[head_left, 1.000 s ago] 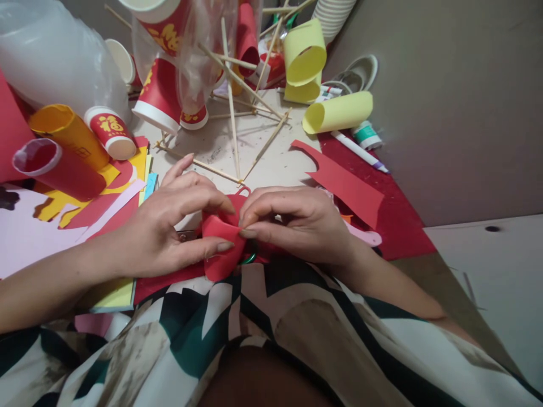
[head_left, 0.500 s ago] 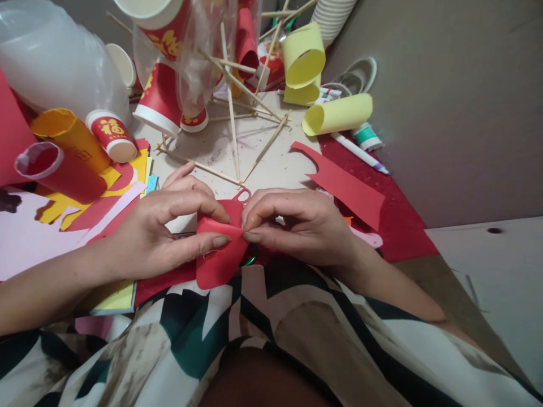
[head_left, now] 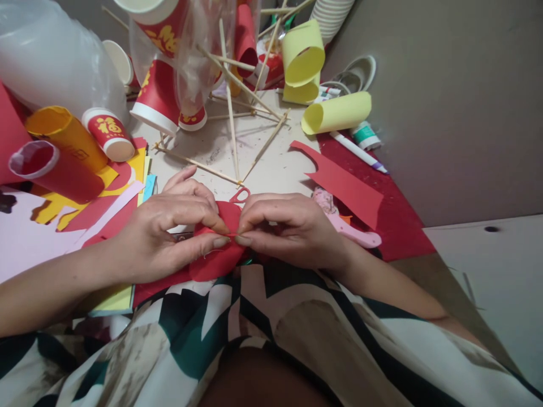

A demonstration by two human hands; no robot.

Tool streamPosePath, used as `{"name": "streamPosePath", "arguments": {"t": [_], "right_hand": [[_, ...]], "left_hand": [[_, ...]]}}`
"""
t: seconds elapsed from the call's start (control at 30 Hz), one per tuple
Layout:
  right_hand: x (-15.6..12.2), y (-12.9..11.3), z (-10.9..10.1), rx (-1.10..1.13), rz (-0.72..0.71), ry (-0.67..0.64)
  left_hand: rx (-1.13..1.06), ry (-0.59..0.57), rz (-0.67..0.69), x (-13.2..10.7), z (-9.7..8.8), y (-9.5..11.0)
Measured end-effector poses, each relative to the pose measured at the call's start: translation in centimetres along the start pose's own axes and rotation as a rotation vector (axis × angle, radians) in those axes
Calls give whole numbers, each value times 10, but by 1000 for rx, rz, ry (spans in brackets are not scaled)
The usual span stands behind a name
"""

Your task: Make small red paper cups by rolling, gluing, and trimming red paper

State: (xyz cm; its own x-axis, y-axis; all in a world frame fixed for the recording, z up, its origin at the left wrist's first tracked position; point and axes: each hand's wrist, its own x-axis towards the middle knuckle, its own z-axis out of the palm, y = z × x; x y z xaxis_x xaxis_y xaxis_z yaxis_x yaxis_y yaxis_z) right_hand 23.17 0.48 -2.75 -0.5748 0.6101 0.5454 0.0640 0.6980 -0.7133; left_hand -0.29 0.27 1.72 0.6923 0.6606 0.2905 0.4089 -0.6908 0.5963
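A rounded piece of red paper [head_left: 216,264] is held just above my lap, close to the table's near edge. My left hand [head_left: 173,226] pinches it between thumb and forefinger along a raised fold. The thumb and forefinger of my right hand [head_left: 284,226] close on the same fold, almost touching the left fingertips. Beyond the fingers lies a small red loop [head_left: 240,195], perhaps a scissor handle. A pink-handled tool [head_left: 356,230] rests by my right wrist, its far end partly hidden.
A frame of thin wooden sticks [head_left: 233,113] stands ahead, with red paper cups [head_left: 156,96] around it. Yellow paper tubes [head_left: 337,113], a marker [head_left: 358,151] and a red paper offcut [head_left: 343,181] lie to the right. Orange [head_left: 65,135] and red tubes [head_left: 59,172] are left.
The fold in the red paper is pinched tighter, and the paper's far part now stands up behind it. My right hand has shifted slightly left, uncovering more of the pink-handled tool.
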Motion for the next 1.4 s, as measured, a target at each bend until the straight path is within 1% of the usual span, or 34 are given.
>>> {"name": "streamPosePath", "arguments": {"t": [0.1, 0.2, 0.33, 0.43, 0.53, 0.7, 0.8, 0.87, 1.0, 1.13, 1.23, 1.4], "right_hand": [[0, 0, 1, -31, -9, -14], [-1, 1, 1, -17, -31, 7], [-1, 1, -1, 5, -45, 33], [-1, 1, -3, -17, -52, 8], [-1, 1, -6, -31, -50, -3], [-1, 1, -6, -41, -54, 49], [0, 1, -6, -61, -76, 20], [0, 0, -7, -67, -64, -4], [-1, -1, -6, -30, -21, 29], [-1, -1, -4, 0, -60, 24], [-2, 0, -5, -12, -67, 40], [0, -4, -10, -24, 4, 51]], "left_hand": [[5, -18, 1, 0, -1, -1], [10, -35, 19, 1, -2, -2], [-1, -1, 48, 3, -2, 0], [-7, 15, 51, 4, -3, -1], [0, 4, 75, 3, -5, -4], [36, -15, 90, 2, -8, -5], [60, -7, 119, 3, -8, -3], [70, -6, 128, 4, -8, -2], [114, 17, 134, 3, -5, -2], [204, -24, 153, 1, -3, -2], [163, -8, 140, 0, -4, -3], [89, 21, 99, 1, -10, -7]]}}
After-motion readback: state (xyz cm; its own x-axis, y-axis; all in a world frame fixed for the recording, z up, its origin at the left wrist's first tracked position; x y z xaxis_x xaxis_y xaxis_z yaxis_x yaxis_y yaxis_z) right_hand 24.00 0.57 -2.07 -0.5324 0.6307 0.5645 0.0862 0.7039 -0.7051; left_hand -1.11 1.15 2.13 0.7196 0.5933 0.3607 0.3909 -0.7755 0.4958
